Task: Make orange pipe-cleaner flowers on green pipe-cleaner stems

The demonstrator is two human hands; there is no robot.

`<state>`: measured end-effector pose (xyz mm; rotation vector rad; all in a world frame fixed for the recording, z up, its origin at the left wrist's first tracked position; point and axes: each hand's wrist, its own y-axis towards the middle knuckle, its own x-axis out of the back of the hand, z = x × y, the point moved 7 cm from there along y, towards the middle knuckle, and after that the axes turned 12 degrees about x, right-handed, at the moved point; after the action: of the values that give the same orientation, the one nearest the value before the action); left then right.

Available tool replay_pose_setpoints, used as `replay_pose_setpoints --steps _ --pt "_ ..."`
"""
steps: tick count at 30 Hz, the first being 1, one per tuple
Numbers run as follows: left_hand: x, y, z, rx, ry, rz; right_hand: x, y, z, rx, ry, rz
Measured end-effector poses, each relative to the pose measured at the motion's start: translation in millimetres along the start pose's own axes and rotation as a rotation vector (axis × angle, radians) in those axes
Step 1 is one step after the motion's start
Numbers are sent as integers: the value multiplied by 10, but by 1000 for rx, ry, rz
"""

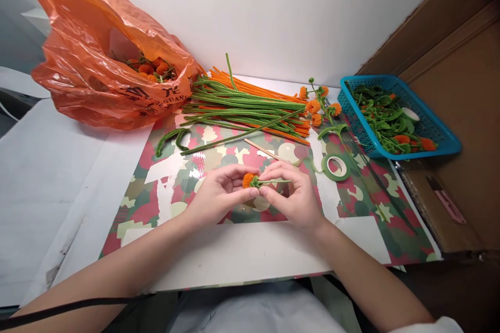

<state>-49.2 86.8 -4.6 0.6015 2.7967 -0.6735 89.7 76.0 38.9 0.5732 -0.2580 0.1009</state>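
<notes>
Over the tabletop (242,250), found one orange flower (247,181) held by both hands: cupped in left hand (216,190), pinched just behind the bloom by right hand (295,195). Noted just beyond, a stick (260,149); to the right, tape (338,167), lying flat. Recorded farther out, green stems (238,99) heaped with orange stems (265,87), beside a sprig (313,106). Logged at far left, a bag (91,88); at far right, a basket (365,134) holding greenery (380,122).

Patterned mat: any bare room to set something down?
Yes: the white strip on the near side of the left hand and right hand, and the mat between left hand and curled green stems. Crowded: beyond the hands, with green stems, orange stems, a stick and tape roll; at right, the blue basket.
</notes>
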Motion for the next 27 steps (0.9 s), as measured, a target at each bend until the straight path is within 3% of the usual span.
replay_pose_setpoints --steps 5,11,19,27 --pt "-15 26 63 88 -85 73 16 23 55 64 -108 30" --pt "-90 19 80 148 -19 174 14 52 119 168 -220 155" --pt "-153 5 84 158 51 244 -46 34 105 177 -233 269" --pt "-140 3 87 152 65 229 -74 32 128 183 -242 212"
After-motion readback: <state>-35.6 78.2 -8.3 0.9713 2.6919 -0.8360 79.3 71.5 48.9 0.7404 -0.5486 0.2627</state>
